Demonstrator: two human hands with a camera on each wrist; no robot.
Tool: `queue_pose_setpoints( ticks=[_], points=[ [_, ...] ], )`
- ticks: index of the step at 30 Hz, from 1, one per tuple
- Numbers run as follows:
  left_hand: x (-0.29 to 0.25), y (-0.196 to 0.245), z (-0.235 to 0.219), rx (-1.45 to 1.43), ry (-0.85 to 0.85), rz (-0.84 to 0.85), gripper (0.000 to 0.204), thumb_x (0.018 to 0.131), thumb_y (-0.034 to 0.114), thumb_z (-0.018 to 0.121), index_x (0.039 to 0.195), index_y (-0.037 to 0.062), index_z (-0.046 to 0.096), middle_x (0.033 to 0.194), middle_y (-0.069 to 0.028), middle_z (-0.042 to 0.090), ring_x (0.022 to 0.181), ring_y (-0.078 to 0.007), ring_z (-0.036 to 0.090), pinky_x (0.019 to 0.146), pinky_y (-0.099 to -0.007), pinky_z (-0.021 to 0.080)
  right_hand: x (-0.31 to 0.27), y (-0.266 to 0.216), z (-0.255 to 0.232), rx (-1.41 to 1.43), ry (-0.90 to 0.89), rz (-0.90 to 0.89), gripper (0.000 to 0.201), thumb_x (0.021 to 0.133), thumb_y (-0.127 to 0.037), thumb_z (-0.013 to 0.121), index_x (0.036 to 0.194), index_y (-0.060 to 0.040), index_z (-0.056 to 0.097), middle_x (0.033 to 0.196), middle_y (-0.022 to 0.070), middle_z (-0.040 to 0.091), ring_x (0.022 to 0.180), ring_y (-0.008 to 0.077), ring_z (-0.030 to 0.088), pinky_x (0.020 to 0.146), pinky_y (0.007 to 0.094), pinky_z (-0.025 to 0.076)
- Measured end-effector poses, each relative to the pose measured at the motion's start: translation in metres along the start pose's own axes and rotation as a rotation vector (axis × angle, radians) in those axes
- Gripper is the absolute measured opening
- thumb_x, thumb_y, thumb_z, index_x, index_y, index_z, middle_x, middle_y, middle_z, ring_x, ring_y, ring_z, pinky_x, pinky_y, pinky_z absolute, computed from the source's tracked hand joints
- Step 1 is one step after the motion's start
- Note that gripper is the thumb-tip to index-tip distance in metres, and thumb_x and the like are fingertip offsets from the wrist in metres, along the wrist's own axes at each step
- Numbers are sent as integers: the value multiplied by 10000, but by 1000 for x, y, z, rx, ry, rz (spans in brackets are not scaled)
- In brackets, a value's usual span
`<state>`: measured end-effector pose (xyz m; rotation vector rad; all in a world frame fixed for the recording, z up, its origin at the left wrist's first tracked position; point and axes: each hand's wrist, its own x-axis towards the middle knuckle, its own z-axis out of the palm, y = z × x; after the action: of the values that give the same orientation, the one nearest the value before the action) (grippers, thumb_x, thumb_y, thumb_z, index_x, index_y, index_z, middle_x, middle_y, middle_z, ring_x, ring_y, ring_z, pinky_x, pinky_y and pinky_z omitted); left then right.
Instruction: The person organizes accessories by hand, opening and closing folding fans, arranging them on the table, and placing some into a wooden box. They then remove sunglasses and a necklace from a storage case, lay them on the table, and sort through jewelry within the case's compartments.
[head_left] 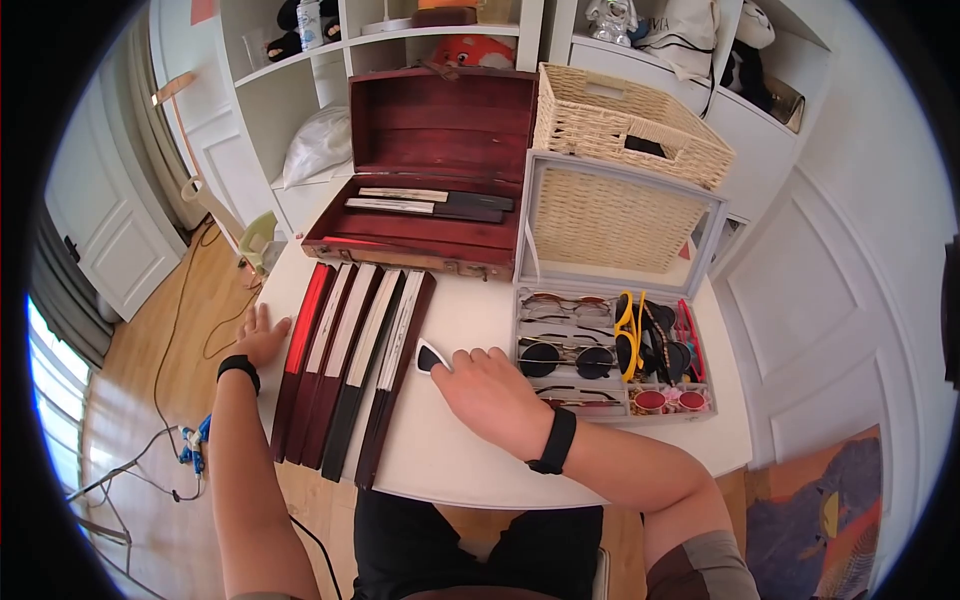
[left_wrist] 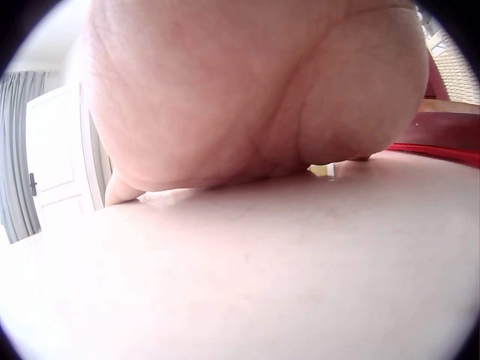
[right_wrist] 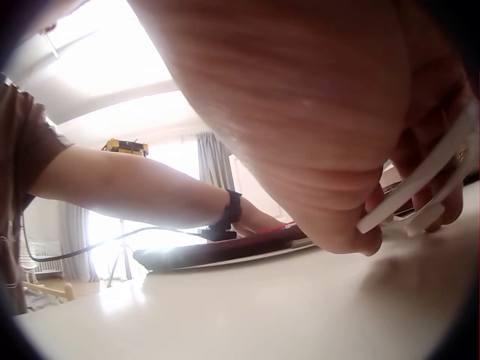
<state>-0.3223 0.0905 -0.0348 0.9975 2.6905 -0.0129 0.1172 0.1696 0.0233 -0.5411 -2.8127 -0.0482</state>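
Note:
White-framed sunglasses with dark lenses are pinched in my right hand, low over the white table. In the right wrist view their white temples stick out past the fingers. My left hand lies palm down with spread fingers on the table's left side, beside a red-topped folding fan. That fan is the leftmost of several closed folding fans in a row; the rightmost fan lies just left of the sunglasses. In the left wrist view the palm presses on the tabletop.
A grey display case with its clear lid raised holds several sunglasses, including a yellow pair. Behind the fans stands an open dark-red suitcase with more fans inside. A woven basket stands at the back right.

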Motion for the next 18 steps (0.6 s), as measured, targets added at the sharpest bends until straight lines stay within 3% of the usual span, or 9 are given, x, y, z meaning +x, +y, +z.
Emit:
queue_pose_setpoints(
  ticks=[1,3,7,9,13,16,17,18],
  points=[
    [5,-3,4,0,-2,3,930,942,731,357,1636,172,92,1707,-118,4,1543,-447,54,1251,-492,121,0,0,-1,-1,-2,3,80,870,-52,587,948,-44,601,829,109,608,823,261,634,761,388,463],
    [-16,12,-11,75,-60,-36,910,984,723,252,1632,117,48,1699,-162,9,1564,-362,27,1260,-422,78,1,-1,-6,43,7,-21,81,867,-55,586,946,-46,600,842,111,619,845,269,629,765,390,461],
    [-11,7,-8,71,-66,-33,907,986,720,246,1631,114,48,1699,-161,8,1565,-358,26,1260,-420,74,-1,2,-25,56,-34,-54,79,869,-56,580,945,-46,600,844,110,631,846,275,629,773,389,460],
    [-1,0,-1,4,-13,-11,931,942,732,351,1636,167,93,1707,-119,9,1540,-450,73,1251,-489,125,-1,5,-32,97,-57,-67,89,865,-58,578,950,-59,601,835,104,635,854,277,631,774,397,456],
    [-3,3,-3,1,-24,-43,929,943,731,349,1636,169,89,1707,-117,5,1538,-453,78,1250,-492,129,2,17,-48,212,-94,-76,106,864,-69,577,968,-65,600,859,95,652,877,292,641,784,417,463],
    [-7,4,-5,27,-45,-46,929,954,756,299,1638,182,43,1708,-107,-21,1546,-436,57,1255,-471,115,8,37,-72,557,7,-107,117,880,-109,556,975,-41,567,859,129,659,826,302,661,758,429,496],
    [-14,7,-9,-11,-51,-42,932,947,747,324,1637,178,62,1708,-111,-15,1542,-447,60,1253,-486,119,9,41,-80,557,5,-114,117,880,-109,556,975,-41,567,859,129,659,826,302,661,758,429,496],
    [-18,10,-12,-51,-56,-38,936,939,739,349,1637,175,82,1708,-115,-10,1538,-458,63,1251,-500,124,9,44,-91,698,0,-36,130,894,-115,564,999,-38,559,844,134,649,791,298,645,749,408,498]
  ],
)
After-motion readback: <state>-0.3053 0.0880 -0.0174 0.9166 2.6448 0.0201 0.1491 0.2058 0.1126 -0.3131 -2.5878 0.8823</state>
